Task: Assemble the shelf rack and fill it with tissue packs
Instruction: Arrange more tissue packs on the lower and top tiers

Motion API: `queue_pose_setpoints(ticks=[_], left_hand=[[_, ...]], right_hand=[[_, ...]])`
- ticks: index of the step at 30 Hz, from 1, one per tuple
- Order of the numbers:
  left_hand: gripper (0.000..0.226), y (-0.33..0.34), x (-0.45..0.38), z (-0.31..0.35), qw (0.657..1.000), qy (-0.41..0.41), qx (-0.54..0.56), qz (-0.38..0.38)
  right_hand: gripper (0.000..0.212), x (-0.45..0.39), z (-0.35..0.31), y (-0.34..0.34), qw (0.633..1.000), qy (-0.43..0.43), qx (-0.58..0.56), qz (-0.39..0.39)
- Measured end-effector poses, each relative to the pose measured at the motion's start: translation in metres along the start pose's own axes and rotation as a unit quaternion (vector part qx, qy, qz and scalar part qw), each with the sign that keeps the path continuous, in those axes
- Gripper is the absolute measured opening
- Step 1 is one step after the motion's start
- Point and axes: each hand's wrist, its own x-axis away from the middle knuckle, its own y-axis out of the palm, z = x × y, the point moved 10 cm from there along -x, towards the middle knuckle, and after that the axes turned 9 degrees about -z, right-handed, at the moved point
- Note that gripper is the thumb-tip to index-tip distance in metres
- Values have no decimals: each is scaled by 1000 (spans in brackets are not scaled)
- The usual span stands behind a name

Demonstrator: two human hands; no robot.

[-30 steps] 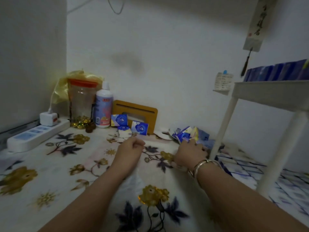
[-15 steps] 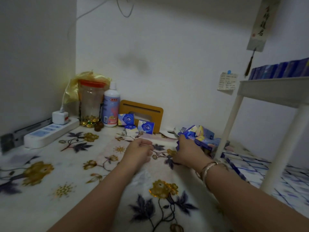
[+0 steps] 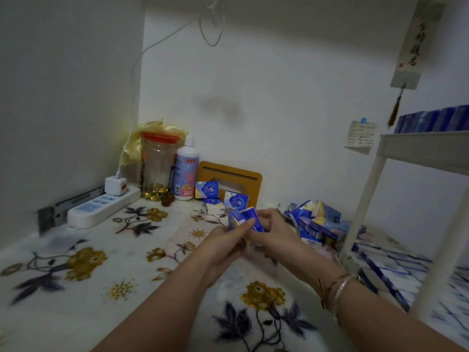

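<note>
Both hands have come together since a moment ago: the left hand [image 3: 223, 240] and right hand [image 3: 272, 235] now jointly grip a few blue tissue packs [image 3: 245, 219] above the middle of the flowered cloth [image 3: 101, 270]. Just right lies a heap of blue packs [image 3: 314, 222] beside the white shelf rack [image 3: 416, 153], whose tiers hold more. At the far edge stand a clear orange-lidded jar [image 3: 158, 163], a white bottle [image 3: 186, 171] with unreadable label, and a power strip [image 3: 101, 207].
</note>
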Motion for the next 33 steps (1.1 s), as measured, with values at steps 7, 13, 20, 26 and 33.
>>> queue_pose_setpoints(ticks=[7,13,20,26,33], left_hand=[[62,-16,0,25,989,115,-66,62],[72,-4,5,37,975,183,-121,37],[43,0,3,33,982,168,-87,17],[31,-7,3,38,972,194,-127,41],[50,3,15,49,939,237,-242,61]], right_hand=[[62,-12,4,1,996,30,-47,-72],[43,7,-6,-94,864,69,430,253],[67,4,36,-130,736,270,554,279],[48,0,36,-126,693,273,612,266],[19,-9,-6,-90,853,75,449,257]])
